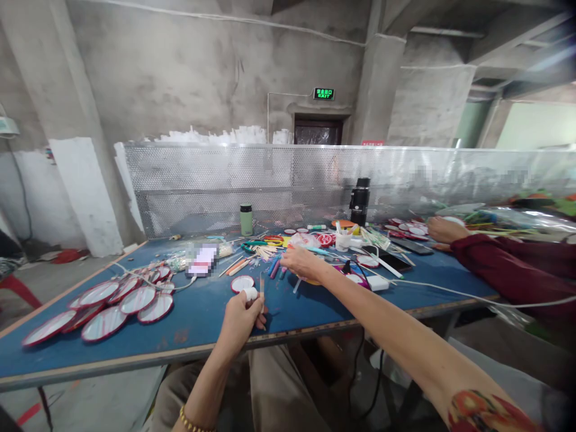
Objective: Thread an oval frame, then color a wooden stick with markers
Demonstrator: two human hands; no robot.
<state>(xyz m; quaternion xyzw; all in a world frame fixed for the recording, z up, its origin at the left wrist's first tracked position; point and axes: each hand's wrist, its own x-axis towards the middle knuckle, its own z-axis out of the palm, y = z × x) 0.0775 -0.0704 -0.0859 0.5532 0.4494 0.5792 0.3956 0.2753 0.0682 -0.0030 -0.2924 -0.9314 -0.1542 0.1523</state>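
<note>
My left hand [243, 315] is closed near the table's front edge, gripping a small white rounded piece [250, 293]. A thin pale stick [262, 284] rises beside its fingers; whether the hand grips it too is unclear. Just behind lies a round white disc [242, 283] with a red rim. Stretched forward, my right hand [300, 263] has its fingers bent together over a cluster of pens, and what they hold is hidden. Blue and purple marker pens [275, 267] lie left of it, and a pale plastic bag [306, 241] lies beyond.
Several red-rimmed discs [104, 323] overlap at left, near a phone [202, 260] on a white cable. A green flask [246, 220] and a black flask [360, 203] stand before the perforated metal screen [216, 180]. At right, a co-worker's maroon sleeve [495, 258] reaches over the blue table [193, 330].
</note>
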